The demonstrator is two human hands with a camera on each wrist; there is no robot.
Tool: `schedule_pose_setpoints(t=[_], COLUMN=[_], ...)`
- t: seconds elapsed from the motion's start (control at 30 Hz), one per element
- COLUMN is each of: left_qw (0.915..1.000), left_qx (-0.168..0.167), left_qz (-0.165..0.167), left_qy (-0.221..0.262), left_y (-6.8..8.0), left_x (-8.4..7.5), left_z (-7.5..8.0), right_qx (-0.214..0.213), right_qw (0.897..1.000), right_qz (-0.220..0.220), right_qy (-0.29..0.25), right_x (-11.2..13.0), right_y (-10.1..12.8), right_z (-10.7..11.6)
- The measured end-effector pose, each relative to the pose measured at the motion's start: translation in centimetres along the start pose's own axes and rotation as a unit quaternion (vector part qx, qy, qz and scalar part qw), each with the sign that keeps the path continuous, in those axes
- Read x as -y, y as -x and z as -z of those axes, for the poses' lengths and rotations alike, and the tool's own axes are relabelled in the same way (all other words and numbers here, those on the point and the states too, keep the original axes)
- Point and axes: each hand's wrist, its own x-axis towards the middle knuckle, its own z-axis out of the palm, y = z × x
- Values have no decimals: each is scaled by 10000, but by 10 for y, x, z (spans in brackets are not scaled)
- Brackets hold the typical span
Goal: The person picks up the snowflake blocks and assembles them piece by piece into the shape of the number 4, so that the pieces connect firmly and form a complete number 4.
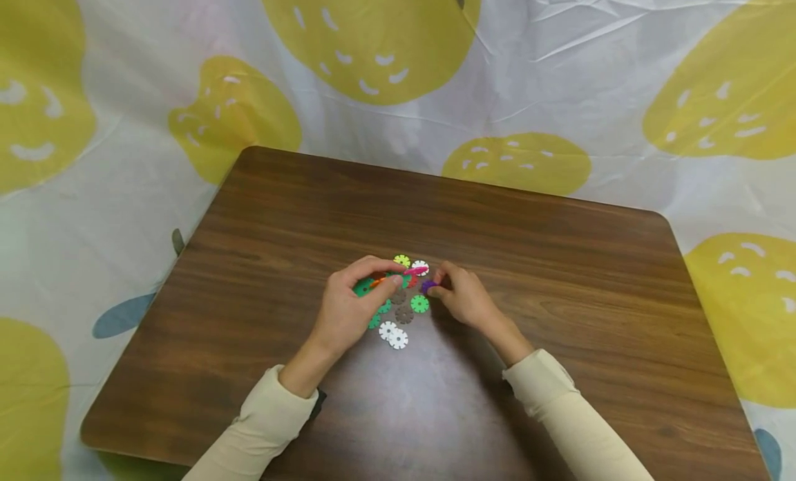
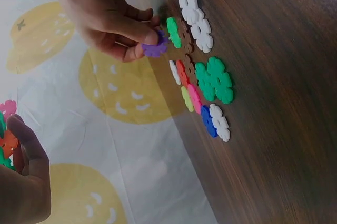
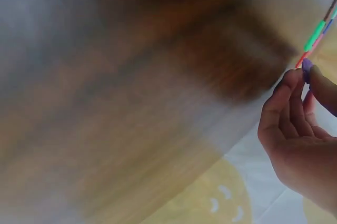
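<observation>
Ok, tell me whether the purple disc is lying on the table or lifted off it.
Lifted. The right hand pinches the purple disc between thumb and fingertips, above the loose discs lying flat on the table.

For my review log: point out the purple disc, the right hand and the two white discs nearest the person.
purple disc [image 2: 155,49], left wrist view, its face.
right hand [image 1: 463,300], head view, its back.
white discs [image 1: 394,334], head view, where they meet.

We record even, soft light in the head view, with mild glare on the table [image 1: 435,412]. The right wrist view is heavily motion-blurred; the left wrist view is sharp.
</observation>
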Motion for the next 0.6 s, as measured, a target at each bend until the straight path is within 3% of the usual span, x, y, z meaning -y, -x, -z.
schedule_pose_setpoints(t=[0.27, 0.6], left_qw=[9998, 9997], left_qx=[-129, -131], left_qz=[-113, -178], left_qy=[53, 114], left_y=[-3, -5], left_x=[29, 35], left_z=[-2, -4], right_qx=[-219, -493], right_qw=[9936, 9871], right_qz=[-28, 207], right_qy=[-1106, -1507], right_x=[7, 22], right_y=[15, 29], right_z=[10, 27])
